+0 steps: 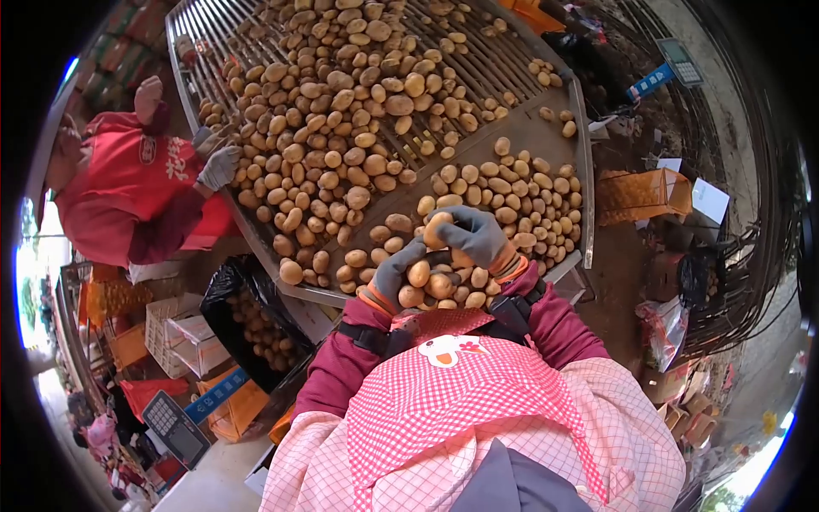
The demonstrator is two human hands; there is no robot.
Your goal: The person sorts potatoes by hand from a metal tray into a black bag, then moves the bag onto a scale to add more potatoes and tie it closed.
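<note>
A potato (pixel 437 229) held over the table (pixel 525 128), long axis slanting.
The right hand's (pixel 479 233) grip is curled around it, far end tipped rightward; the left hand (pixel 396 275) sits near its lower end, how closed I cannot tell. Bare table lies between two heaps, bounded by a metal rim (pixel 583 111).

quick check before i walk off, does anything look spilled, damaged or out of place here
Nothing clearly stands out. The potatoes on the table lie loose inside its rim, and the potato in the right hand shows no obvious damage, though small blemishes can't be judged.
</note>
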